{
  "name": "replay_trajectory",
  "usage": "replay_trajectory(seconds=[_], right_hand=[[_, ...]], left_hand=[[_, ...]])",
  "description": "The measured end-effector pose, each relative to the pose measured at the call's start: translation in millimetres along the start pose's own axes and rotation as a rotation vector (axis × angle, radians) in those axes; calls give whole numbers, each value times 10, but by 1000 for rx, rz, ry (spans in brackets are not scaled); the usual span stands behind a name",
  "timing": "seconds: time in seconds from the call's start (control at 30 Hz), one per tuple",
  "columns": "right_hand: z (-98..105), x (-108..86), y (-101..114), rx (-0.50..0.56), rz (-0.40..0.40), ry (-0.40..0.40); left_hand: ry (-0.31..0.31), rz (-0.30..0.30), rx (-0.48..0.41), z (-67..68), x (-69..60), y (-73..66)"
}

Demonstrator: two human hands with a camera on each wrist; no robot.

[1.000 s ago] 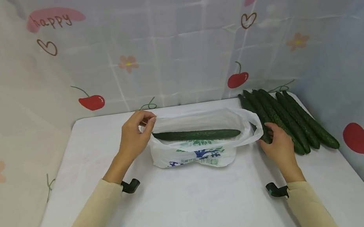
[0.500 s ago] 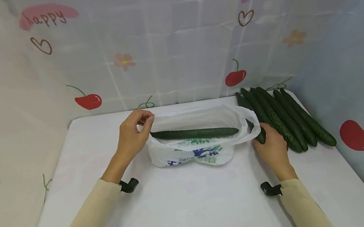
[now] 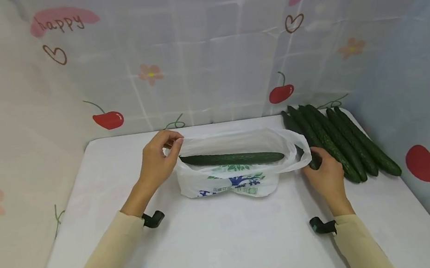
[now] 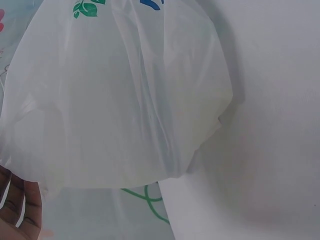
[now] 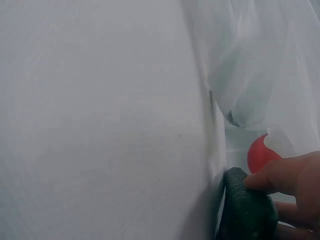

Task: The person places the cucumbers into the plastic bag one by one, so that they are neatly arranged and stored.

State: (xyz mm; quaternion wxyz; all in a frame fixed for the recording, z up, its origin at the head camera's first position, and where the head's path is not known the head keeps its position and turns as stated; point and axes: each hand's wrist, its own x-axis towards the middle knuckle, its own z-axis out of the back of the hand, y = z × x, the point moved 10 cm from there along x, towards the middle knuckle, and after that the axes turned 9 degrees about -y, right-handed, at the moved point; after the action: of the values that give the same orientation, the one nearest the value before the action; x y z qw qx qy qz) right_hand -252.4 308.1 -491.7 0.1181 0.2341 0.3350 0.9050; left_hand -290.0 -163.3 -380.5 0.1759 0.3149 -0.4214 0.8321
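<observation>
A white plastic bag [image 3: 227,186] with green and blue print lies on its side, its mouth facing up. One cucumber [image 3: 231,158] rests lengthwise in the mouth. The left hand [image 3: 160,159] pinches the bag's left edge between thumb and fingers; in the left wrist view the stretched bag [image 4: 100,100] fills most of the picture, the fingers [image 4: 22,205] at its corner. By the bag's right handle, the right hand [image 3: 327,177] grips the near end of another cucumber [image 5: 247,210]. Part of that cucumber shows dark through the handle loop; the rest is hidden.
Several cucumbers [image 3: 339,142] lie side by side on the right of the white table [image 3: 233,248], just beyond the right hand. A printed curtain [image 3: 203,61] hangs close behind the table and at both sides.
The right hand has shifted slightly left with the cucumber, away from the row and closer to the bag's handle. The left hand keeps its pinch on the bag's edge.
</observation>
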Motion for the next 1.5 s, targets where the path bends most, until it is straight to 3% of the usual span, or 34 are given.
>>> replay_trajectory(seconds=[0.37,0.7,1.07,1.3,1.5], right_hand=[[151,58,-31,108,-44,-105],[390,157,-218,212,-146,-187],[542,129,-260,205,-139,-235],[714,180,-267,317,-170,-257],[748,214,-280,425,-213,-220]], left_hand=[[-10,-17,-13,-12,7,-11],[-1,-10,-6,-17,31,0],[-1,-18,-9,-11,48,-36],[3,-12,-8,-25,23,-10],[-1,-7,-5,-8,9,-7]])
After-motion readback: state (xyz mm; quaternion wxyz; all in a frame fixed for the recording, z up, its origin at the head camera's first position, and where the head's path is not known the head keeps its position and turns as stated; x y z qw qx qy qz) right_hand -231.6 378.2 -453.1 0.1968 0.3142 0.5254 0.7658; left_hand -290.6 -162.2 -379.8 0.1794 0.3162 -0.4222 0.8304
